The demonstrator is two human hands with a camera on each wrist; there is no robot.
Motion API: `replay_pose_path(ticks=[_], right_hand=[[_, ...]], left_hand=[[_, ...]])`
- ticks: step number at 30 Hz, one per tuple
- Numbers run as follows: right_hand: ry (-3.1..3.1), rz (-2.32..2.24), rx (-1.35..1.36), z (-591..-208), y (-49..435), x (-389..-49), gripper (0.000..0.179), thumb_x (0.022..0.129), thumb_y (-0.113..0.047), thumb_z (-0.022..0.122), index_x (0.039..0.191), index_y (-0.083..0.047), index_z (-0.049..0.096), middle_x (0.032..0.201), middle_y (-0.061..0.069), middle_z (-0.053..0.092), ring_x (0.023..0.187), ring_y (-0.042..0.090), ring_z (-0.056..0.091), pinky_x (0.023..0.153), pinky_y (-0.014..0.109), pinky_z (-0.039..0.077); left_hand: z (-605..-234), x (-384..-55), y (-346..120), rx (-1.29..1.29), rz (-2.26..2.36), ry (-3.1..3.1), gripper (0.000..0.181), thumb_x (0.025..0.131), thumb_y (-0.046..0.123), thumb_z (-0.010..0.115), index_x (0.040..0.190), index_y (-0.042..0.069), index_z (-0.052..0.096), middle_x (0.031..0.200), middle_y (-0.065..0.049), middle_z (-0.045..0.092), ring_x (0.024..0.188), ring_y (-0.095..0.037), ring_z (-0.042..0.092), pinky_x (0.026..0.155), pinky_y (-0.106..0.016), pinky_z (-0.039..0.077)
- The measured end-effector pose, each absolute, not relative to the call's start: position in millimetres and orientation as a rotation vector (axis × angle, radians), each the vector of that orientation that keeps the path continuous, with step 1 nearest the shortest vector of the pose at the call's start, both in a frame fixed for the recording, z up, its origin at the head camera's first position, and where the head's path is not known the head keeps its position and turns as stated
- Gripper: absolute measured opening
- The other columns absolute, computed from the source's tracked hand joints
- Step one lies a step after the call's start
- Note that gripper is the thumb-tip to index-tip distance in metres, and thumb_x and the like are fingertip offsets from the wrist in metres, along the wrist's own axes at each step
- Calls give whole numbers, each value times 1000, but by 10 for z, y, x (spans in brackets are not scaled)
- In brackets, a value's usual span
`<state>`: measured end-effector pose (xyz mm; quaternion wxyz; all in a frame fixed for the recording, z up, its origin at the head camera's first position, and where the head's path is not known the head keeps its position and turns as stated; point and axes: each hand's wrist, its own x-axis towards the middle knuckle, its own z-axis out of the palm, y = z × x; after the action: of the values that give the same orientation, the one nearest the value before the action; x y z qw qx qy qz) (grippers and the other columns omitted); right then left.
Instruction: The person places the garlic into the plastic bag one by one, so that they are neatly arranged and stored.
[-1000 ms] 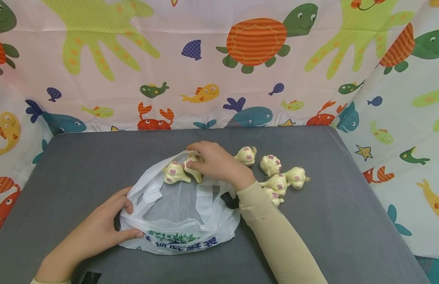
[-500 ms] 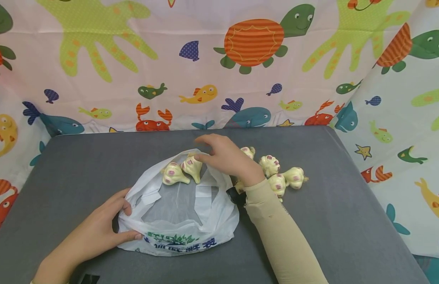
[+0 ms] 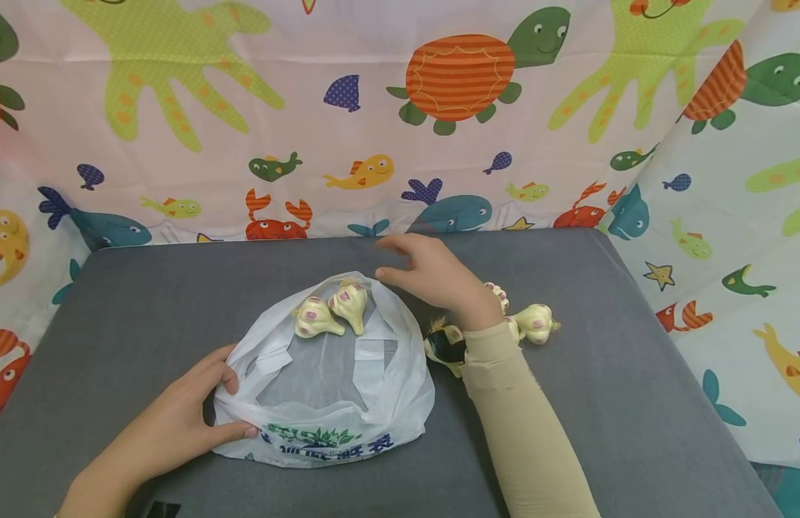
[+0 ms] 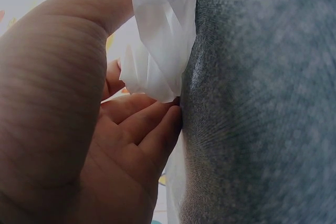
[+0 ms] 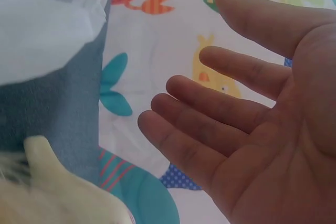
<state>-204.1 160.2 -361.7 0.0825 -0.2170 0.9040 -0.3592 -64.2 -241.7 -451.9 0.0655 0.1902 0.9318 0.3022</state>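
A white plastic bag [image 3: 403, 403] with green and blue print lies with its mouth spread wide. Two garlic bulbs, one on the left [image 3: 314, 318] and one on the right [image 3: 350, 305], rest inside near its far rim. At the bag's left side my left hand [image 3: 180, 417] grips the plastic between thumb and fingers; white folds of bag [image 4: 160, 35] show in the left wrist view. My right hand [image 3: 442, 279] hovers beyond the bag's right rim, fingers extended and holding nothing, as the right wrist view confirms.
More garlic bulbs lie right of the bag, one of them [image 3: 536, 324] in full sight, others partly hidden by my right wrist and sleeve [image 3: 523, 417]. The grey table [image 3: 633, 432] ends at a sea-animal-print curtain [image 3: 309, 129] behind and to the right.
My right hand has let go of a garlic bulb inside the bag and moved right and away, past the rim toward the loose bulbs. My left hand has stayed on the bag.
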Motion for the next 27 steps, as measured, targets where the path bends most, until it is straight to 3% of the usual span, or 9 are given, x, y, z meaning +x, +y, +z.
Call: replay_pose_path(ticks=[27], right_hand=[[2703,-1110,-422,-3581,1967,-2093,57,104,-36,76,155,-17,60,157,3,59,147,25,53,118,52,44]], left_hand=[[-4508,-650,-2414,566,905,2810,64,73,54,101,105,24,54,164,-19,48,133,-45,56,102,-73,50]])
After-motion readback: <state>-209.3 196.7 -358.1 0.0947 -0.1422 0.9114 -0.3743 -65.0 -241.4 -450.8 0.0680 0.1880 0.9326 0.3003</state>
